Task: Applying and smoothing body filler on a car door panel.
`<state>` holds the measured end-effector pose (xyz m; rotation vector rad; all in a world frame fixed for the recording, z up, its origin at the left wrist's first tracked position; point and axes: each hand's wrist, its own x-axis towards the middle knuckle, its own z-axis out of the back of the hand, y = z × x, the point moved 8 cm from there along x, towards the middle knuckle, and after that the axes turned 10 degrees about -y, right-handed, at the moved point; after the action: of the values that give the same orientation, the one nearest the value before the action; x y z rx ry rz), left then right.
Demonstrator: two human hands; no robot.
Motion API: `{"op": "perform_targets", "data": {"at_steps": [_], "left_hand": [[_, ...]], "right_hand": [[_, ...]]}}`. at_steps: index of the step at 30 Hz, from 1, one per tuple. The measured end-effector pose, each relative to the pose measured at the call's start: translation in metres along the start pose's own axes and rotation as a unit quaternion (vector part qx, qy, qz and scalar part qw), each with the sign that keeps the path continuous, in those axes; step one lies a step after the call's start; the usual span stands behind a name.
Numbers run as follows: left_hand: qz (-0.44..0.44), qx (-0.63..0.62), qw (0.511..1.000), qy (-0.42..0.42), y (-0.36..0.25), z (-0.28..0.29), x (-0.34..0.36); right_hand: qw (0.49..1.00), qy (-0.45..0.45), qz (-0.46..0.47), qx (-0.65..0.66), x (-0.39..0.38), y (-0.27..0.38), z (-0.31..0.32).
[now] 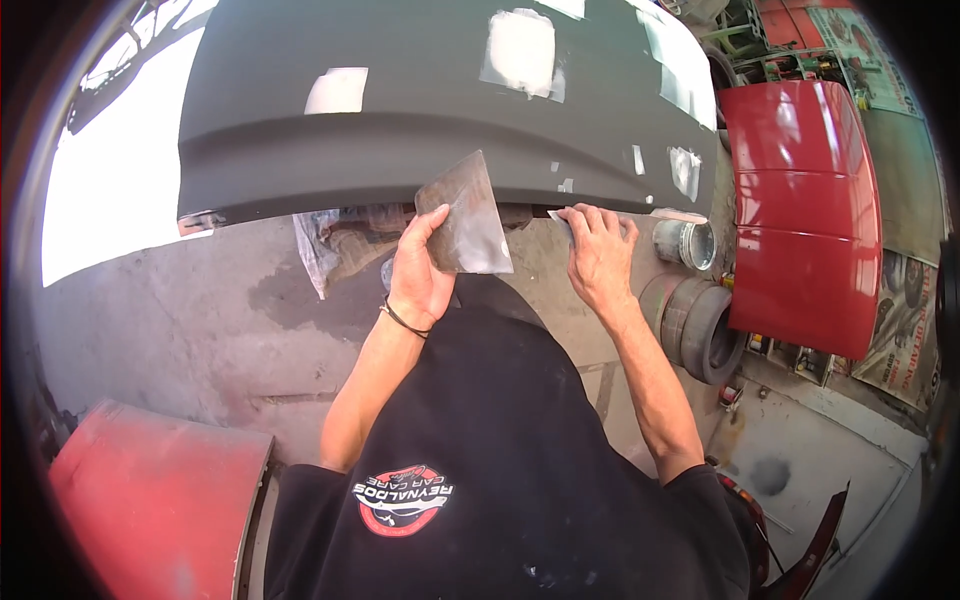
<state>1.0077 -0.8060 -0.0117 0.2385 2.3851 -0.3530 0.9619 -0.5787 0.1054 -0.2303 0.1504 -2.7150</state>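
My left hand (pixel 422 272) is closed on the edge of a flat metal putty plate (pixel 472 225), its thumb on top, and the plate tilts in front of the dark grey car panel (pixel 420 165). A small pale smear shows near the plate's lower corner. At the panel's near edge, my right hand (pixel 602 258) is closed on a thin flat spreader (pixel 556 217), mostly hidden under the fingers. White filler patches (pixel 522 50) and smaller dabs of filler (pixel 684 172) lie on the panel.
Right of my right hand, an open can (pixel 684 245) stands above stacked tires (pixel 690 325). A glossy red car panel (pixel 800 225) is farther right. Another red panel (pixel 165 490) lies at the lower left. Crumpled plastic sheeting (pixel 345 245) hangs below the grey panel.
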Motion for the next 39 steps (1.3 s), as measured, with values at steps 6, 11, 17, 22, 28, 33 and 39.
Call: {"op": "perform_targets", "data": {"at_steps": [6,11,17,22,28,33,39], "left_hand": [[-0.011,0.010,0.998,-0.056,0.016,0.005,-0.032],[-0.016,0.021,0.999,-0.043,0.021,-0.027,-0.059],[-0.051,0.002,0.999,0.016,0.033,-0.063,-0.083],[0.105,-0.095,0.984,0.109,0.091,-0.077,-0.078],[0.173,0.010,0.983,0.058,0.181,-0.075,-0.115],[0.075,0.120,0.978,0.153,0.198,-0.077,-0.147],[-0.243,0.050,0.964,0.094,0.147,-0.091,-0.149]], "right_hand": [[0.924,-0.088,-0.017,0.372,-0.032,0.050,0.066],[0.852,-0.130,0.095,0.499,-0.053,0.082,0.086],[0.875,-0.116,0.031,0.469,-0.082,0.032,0.069],[0.855,-0.229,0.095,0.456,-0.110,0.019,0.126],[0.815,-0.297,0.155,0.473,-0.130,0.005,0.164],[0.712,-0.184,-0.158,0.659,-0.132,-0.114,0.107],[0.398,0.007,-0.331,0.855,-0.188,-0.119,0.061]]}}
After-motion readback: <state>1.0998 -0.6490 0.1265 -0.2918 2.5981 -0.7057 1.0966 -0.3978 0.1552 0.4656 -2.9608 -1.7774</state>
